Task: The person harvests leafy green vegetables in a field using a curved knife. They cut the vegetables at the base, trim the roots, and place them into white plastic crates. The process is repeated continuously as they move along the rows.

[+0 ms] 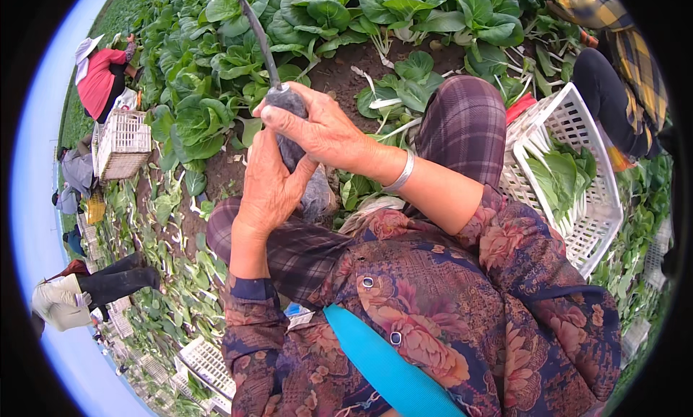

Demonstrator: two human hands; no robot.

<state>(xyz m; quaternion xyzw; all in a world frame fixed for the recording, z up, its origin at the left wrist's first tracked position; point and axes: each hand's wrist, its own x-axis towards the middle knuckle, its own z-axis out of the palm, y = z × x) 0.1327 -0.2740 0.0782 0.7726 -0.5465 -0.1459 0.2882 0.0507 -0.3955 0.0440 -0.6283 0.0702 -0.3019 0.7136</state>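
Observation:
A knife with a long, dark, slightly curved blade [260, 35] points up and away from me over the leafy greens. Its thick handle [289, 103] looks wrapped in grey material. My right hand [325, 127], with a silver bangle at the wrist, grips the handle near the blade, thumb across it. My left hand [273, 181] closes around the handle's lower part, right against the right hand. Below the hands lies a grey, worn-looking thing [319, 192], perhaps a shoe; its join with the handle is hidden. Uncut leafy greens [195, 127] stand just ahead.
A white plastic crate [606, 222] holding cut greens [560, 179] stands by my right knee. Cut plants [409, 84] lie on the soil ahead. One person [622, 65] crouches at the right; others [103, 76] work on the left near more crates [124, 144].

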